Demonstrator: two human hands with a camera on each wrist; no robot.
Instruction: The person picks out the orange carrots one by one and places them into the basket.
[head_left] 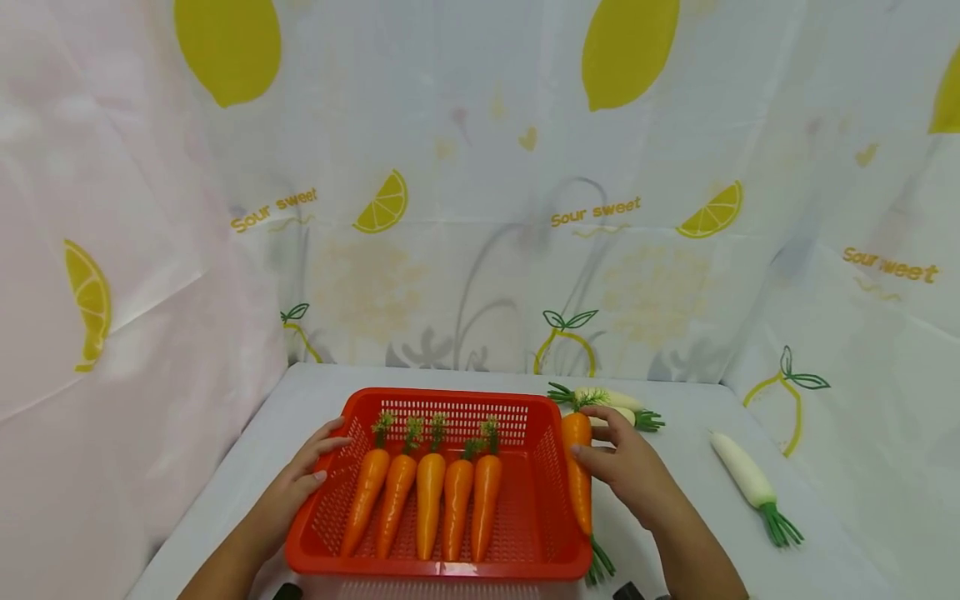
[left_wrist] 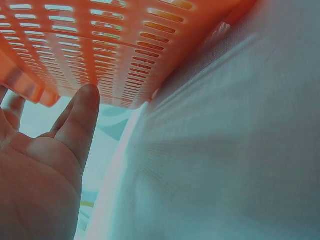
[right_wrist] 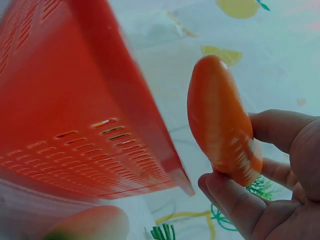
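Note:
A red plastic basket [head_left: 551, 500] with slotted walls stands before me, five-sided in nothing but rows of slots. Inside it, several orange carrots [head_left: 430, 504] with leafy green tops lie side by side, tops toward the back. My left hand [head_left: 300, 475] holds the basket's left rim, fingers over the edge; its thumb [left_wrist: 82, 117] lies against the outer wall. Between thumb and fingers, my right hand [head_left: 630, 467] pinches another carrot [right_wrist: 217, 117] at the right rim, leafy top toward the back. In the right wrist view that carrot is apart from the basket wall.
White radishes [head_left: 618, 400] with green leaves lie behind the right hand. Another radish [head_left: 742, 471] lies farther right on the white table [head_left: 675, 542]. Green leaves [head_left: 600, 562] show beside the basket's front right corner. Patterned cloth [head_left: 465, 292] hangs around the table.

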